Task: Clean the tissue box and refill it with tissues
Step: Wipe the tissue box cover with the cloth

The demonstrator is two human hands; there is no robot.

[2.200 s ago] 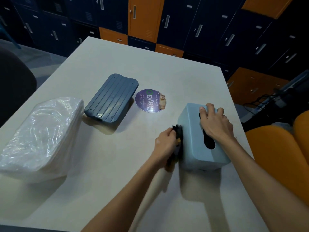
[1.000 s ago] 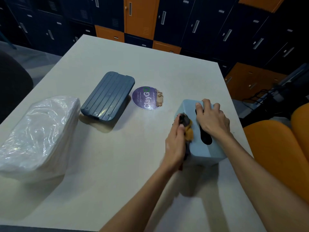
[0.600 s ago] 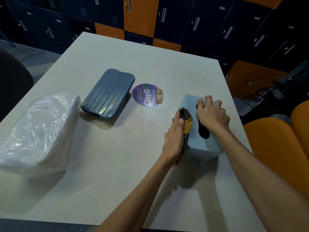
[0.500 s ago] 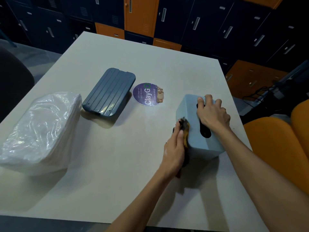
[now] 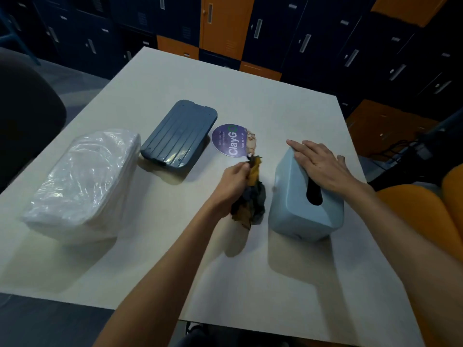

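The light blue tissue box (image 5: 298, 211) stands on the right of the table, its dark slot facing up. My right hand (image 5: 319, 161) lies flat on its top, fingers stretched out over the far end. My left hand (image 5: 234, 181) is just left of the box, apart from it, and grips a crumpled dark and yellow cloth (image 5: 251, 196) that hangs down onto the table. The dark blue ribbed lid (image 5: 179, 137) lies further left. A pack of tissues in clear plastic (image 5: 82, 184) sits at the left edge.
A round purple ClayGo sticker (image 5: 231, 144) lies between the lid and the box. The table (image 5: 250, 271) is pale, with its front edge close to me. An orange seat (image 5: 421, 221) is at the right, and lockers fill the back.
My left hand has pulled the cloth off the side of the box and now holds it beside the box. My right hand has flattened and slid toward the box's far end.
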